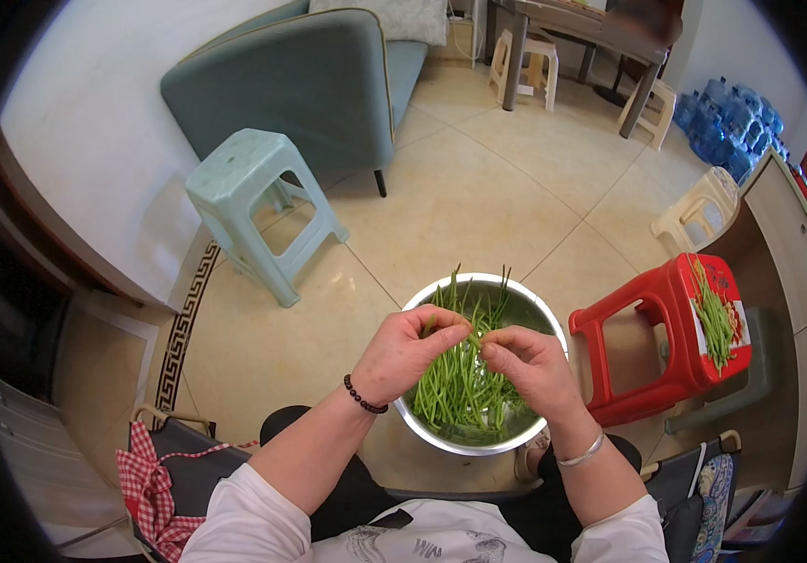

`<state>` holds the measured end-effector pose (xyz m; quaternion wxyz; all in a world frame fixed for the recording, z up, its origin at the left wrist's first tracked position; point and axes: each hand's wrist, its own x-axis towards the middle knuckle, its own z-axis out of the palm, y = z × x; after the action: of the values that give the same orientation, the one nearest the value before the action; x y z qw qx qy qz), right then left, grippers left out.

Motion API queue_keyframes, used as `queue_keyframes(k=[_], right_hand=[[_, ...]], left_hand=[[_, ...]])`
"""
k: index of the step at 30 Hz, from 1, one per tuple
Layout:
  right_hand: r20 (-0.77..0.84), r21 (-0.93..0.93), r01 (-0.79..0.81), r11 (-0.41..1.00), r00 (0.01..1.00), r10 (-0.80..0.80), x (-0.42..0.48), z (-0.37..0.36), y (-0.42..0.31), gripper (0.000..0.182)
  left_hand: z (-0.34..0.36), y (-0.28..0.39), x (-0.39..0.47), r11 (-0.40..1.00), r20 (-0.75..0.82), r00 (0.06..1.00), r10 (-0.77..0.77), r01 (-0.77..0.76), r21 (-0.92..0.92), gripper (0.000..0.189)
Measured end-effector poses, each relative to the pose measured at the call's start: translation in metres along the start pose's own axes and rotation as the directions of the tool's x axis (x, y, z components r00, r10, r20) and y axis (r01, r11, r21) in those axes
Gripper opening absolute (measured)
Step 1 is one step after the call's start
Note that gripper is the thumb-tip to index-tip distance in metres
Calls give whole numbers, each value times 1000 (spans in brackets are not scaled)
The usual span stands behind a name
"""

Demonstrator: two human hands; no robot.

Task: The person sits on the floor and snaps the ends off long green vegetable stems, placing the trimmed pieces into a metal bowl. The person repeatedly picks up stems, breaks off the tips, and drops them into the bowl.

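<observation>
Over a round stainless steel bowl [551, 310], both hands meet with their fingertips almost touching. My left hand [407, 352] pinches a slender green vegetable stem [474, 339] between thumb and forefinger. The same stem reaches the thumb and forefinger of my right hand [537, 366]. A heap of cut green stems [456, 394] fills the bowl below, and several longer ones with dark tips [502, 288] lean on its far rim. My hands hide part of the heap.
At right a red plastic stool [600, 366] bears more green stems [714, 317] on its seat. A pale blue-green stool [234, 169] stands at left before a grey-green sofa [291, 91]. Blue water bottles [734, 123] are piled at far right, beyond a wooden cabinet [783, 232].
</observation>
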<state>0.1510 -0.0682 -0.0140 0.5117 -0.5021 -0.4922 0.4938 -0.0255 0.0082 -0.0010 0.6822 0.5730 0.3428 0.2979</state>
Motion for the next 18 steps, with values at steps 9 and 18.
queue_keyframes(k=[9,18], right_hand=[[-146,70,10,998,989,1,1,-2,2,15],[-167,68,-8,998,986,19,4,-13,-8,15]], left_hand=[[1,0,0,1000,92,995,-27,25,18,15],[-1,-9,3,968,157,986,50,-86,235,10]])
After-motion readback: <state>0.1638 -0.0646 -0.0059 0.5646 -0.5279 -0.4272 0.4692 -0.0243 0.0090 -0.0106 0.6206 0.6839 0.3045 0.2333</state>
